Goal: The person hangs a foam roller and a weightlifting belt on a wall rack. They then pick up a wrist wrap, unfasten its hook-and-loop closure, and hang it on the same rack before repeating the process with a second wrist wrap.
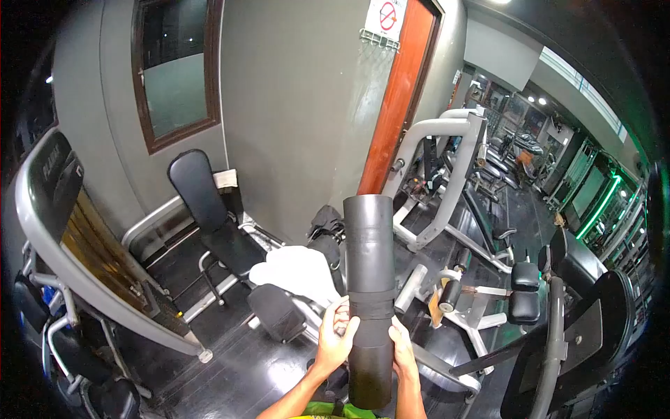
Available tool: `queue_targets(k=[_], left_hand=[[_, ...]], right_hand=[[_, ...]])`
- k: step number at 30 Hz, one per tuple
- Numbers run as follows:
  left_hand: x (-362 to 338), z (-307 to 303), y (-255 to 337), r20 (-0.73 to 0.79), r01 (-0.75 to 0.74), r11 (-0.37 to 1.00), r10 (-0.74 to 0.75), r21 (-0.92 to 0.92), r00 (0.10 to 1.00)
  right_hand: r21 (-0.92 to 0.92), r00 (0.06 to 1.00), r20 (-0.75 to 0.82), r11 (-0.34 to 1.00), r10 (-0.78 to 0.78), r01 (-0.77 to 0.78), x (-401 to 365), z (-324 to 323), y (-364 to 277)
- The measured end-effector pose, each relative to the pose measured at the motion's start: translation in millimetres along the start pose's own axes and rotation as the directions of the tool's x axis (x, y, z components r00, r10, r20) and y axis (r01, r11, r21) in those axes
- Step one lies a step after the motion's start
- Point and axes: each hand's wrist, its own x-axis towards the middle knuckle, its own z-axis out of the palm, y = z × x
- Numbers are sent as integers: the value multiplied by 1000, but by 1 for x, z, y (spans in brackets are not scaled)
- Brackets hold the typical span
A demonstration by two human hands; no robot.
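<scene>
A long black foam-like roller [369, 244] stands nearly upright in front of me, with a taped or wrapped band around its middle. My left hand [336, 336] grips its left side just below that band, fingers curled behind and the thumb on the front. On the right side my right hand [403, 349] closes around it at about the same height; most of its fingers are hidden behind the roller. Left of the roller, a white towel [296, 274] lies draped over part of a machine, above a black padded seat [277, 311].
A machine with a black backrest [192, 185] stands by the grey wall. The curved weight-stack frame [77, 265] rises at left. A grey press frame [453, 174] and black roller pads [525, 300] are at right. Dark bags [326, 227] sit against the wall near an orange door [391, 105].
</scene>
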Motion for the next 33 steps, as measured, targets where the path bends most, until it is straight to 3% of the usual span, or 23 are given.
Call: queue_targets(k=[2,5,7,9,13,14,17,19,21,24,28,30,33], left_hand=[[5,0,-1,22,-20,1000,20,-3,1000],[45,29,-9,53,-13,1000,13,0,998],[62,33,-8,49,-30,999,30,15,998],[79,39,-10,57,-113,983,106,145,993],[116,44,-29,176,-141,980,115,143,978],[122,46,-30,202,-79,993,60,86,977],[138,57,-29,234,-107,990,84,87,969],[150,61,-27,298,-34,998,15,61,954],[159,63,-22,412,195,979,-155,-56,898],[167,66,-35,428,156,982,-97,-105,898],[171,71,-32,378,149,978,-85,-145,922],[172,73,-34,355,157,979,-102,-130,929],[172,74,-40,278,129,969,-66,-212,958]], right_hand=[[65,1000,24,998,6,-7,0,-1,-2],[18,994,-64,996,92,-91,27,-19,-35],[-22,998,-21,998,66,-66,41,-33,-25],[-74,999,18,996,48,-47,55,-45,-25],[27,992,-21,992,126,-126,80,-58,-34],[40,995,-29,994,99,-98,86,-61,-36],[50,997,-67,998,46,-42,103,-63,-45],[-43,991,-131,999,1,-7,110,-66,-50],[-63,992,-127,998,-16,8,116,-66,-56],[-104,995,-77,993,-56,48,124,-64,-61],[-212,979,-139,970,-150,119,132,-58,-65],[-494,953,-194,862,-235,112,132,-51,-77],[-542,934,-261,838,-243,67,131,-43,-78]])
